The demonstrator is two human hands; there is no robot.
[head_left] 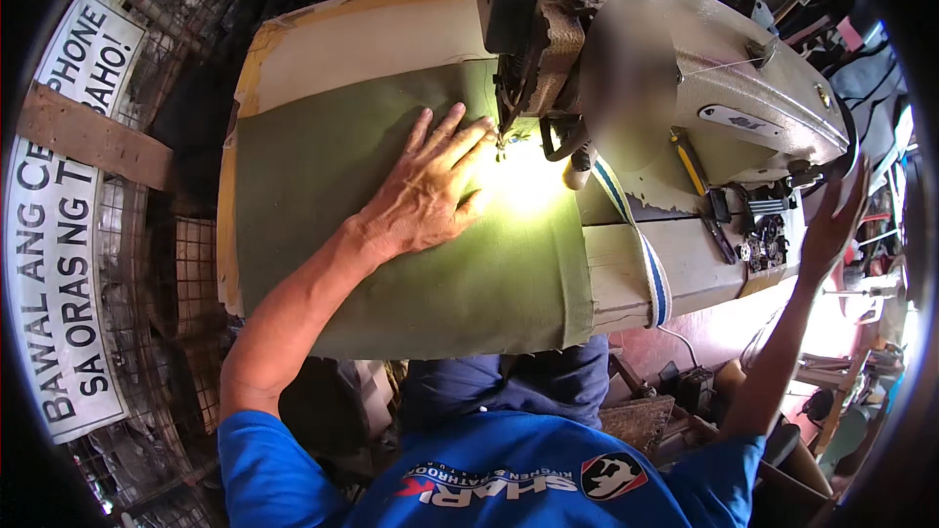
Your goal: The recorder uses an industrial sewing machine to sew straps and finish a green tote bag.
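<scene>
My left hand [430,186] lies on a piece of olive-green fabric [323,225], its fingers stretched out and a little apart. The fingertips are just left of the needle area of a sewing machine [724,68], where a lamp throws a bright glare on the cloth. That glare hides the exact stitching spot. The fabric covers much of the machine table and hangs slightly over its near edge. At the far right, my right hand [839,215] is raised beside the handwheel end of the machine, fingers extended and holding nothing visible.
A blue-and-white striped strap [631,225] drapes over the table's front edge. Yellow-handled snips [691,161] and several metal bobbins [765,244] lie right of it. A wire-mesh wall with a white sign [64,264] stands at left. Clutter fills the right side.
</scene>
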